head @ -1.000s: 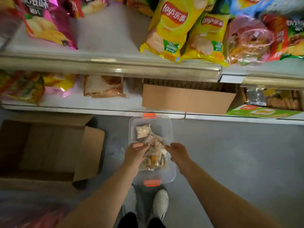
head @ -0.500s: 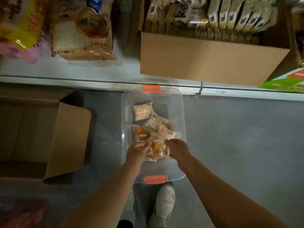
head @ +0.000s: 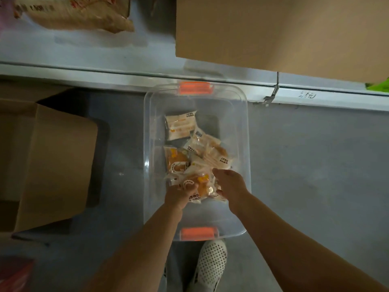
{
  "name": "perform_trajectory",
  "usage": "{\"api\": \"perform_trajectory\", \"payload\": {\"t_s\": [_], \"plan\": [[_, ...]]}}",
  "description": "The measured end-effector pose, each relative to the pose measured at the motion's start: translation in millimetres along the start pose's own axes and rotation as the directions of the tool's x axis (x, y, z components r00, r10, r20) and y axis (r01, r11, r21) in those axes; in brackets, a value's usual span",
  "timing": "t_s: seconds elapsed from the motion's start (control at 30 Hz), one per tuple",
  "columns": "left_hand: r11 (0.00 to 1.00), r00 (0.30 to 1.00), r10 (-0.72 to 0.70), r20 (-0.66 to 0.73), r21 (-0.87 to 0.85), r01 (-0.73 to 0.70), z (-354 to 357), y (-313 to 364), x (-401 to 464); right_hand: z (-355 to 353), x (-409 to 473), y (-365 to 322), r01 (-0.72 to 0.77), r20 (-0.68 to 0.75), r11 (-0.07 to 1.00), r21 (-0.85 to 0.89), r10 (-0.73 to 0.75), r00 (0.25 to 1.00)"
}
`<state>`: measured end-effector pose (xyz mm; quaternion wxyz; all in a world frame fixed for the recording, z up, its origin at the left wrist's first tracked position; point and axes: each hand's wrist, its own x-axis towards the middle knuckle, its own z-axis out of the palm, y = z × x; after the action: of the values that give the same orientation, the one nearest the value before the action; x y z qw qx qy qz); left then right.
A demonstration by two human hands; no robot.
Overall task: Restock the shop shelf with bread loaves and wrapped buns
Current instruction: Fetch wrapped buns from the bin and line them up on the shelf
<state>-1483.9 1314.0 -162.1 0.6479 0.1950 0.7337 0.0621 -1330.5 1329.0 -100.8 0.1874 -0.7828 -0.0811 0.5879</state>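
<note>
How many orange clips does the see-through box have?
2. One orange clip sits on the clear bin's far end, by the shelf edge. The other orange clip is on the near end, just above the white shoe. None looks hidden.

Bin (head: 242, 127) sits on floor (head: 305, 175) just in front of shelf (head: 105, 57), w/ wrapped buns (head: 181, 127) piled inside, mostly toward near end. Both hands in bin: left hand (head: 179, 194) & right hand (head: 229, 184) either side of near buns. Open carton (head: 52, 165) on floor left of bin. On shelf: bread loaf (head: 80, 15) back left, cardboard box (head: 273, 32) back right.
</note>
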Motion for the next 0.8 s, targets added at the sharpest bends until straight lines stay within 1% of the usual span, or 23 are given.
{"api": "perform_trajectory", "payload": {"t_s": [0.1, 0.2, 0.27, 0.33, 0.47, 0.5, 0.6, 0.67, 0.7, 0.8], "plan": [[0.999, 0.999, -0.042, 0.009, -0.020, 0.042, 0.6, -3.4, -0.1, 2.1, 3.9, -1.8, 0.077, -0.050, 0.996, 0.046, -0.074, 0.996], [0.991, 0.995, -0.096, 0.037, -0.089, 0.099, 1.6, -3.2, 0.7, 4.3, 5.1, -6.4, 0.132, -0.045, 0.981, 0.139, -0.127, 0.991], [0.981, 0.991, -0.121, 0.055, -0.143, 0.128, 2.1, 0.6, 0.9, 5.7, 6.2, -9.7, 0.124, -0.032, 0.970, 0.210, -0.120, 0.992], [0.975, 0.991, -0.117, 0.063, -0.182, 0.127, 4.0, 6.4, -1.8, 6.1, 6.7, -12.0, 0.097, -0.006, 0.961, 0.258, -0.099, 0.995], [0.979, 0.999, -0.005, 0.047, -0.204, 0.015, 5.9, 12.4, -5.1, 4.7, 6.0, -13.6, 0.059, 0.054, 0.958, 0.280, -0.077, 0.996], [0.978, 0.998, 0.036, 0.049, -0.207, -0.025, 4.9, 10.7, -4.3, 5.1, 4.5, -14.7, 0.056, 0.056, 0.958, 0.283, -0.075, 0.996], [0.958, 0.993, 0.116, -0.006, -0.264, -0.113, -0.8, 7.8, -9.9, 5.8, 4.3, -14.6, 0.046, 0.046, 0.961, 0.273, -0.061, 0.997], [0.938, 0.987, 0.150, -0.050, -0.309, -0.158, -7.0, 6.7, -15.2, 6.9, 2.9, -15.0, 0.004, 0.052, 0.970, 0.243, -0.017, 0.998], [0.927, 0.986, 0.149, -0.075, -0.335, -0.166, -10.5, 6.6, -18.5, 8.5, 1.2, -16.2, -0.041, 0.061, 0.975, 0.220, 0.029, 0.998], [0.898, 0.989, 0.102, -0.107, -0.418, -0.138, -19.0, 9.6, -32.2, 13.2, -5.7, -18.7, -0.197, 0.108, 0.966, 0.166, 0.181, 0.978]]}}
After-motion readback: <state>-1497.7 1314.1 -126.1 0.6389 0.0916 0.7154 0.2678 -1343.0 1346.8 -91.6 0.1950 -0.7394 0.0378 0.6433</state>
